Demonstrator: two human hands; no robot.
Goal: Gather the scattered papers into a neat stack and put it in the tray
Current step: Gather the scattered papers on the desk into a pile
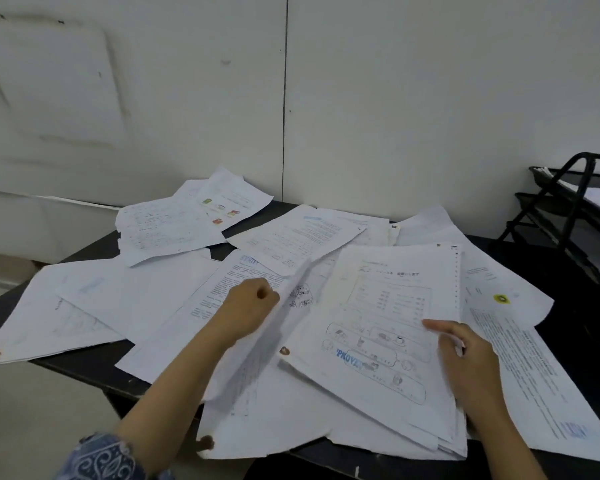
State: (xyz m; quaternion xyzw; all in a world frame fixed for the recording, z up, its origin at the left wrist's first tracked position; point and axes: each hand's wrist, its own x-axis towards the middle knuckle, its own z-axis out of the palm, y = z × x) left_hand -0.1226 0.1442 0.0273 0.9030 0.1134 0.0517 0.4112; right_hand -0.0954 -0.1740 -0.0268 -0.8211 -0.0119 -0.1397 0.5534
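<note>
Several white printed papers lie scattered over a black table. My left hand grips a blurred sheet that stands lifted on edge near the middle. My right hand holds the right edge of a partly gathered stack, its thumb on the top sheet with drawings and a blue stamp. More loose sheets lie at the back left, the left and the right. The black wire tray rack stands at the far right and holds some paper.
A white wall rises behind the table, with a dark vertical seam. The table's front edge runs diagonally at the lower left, with pale floor beyond it. A blue patterned sleeve covers my left forearm.
</note>
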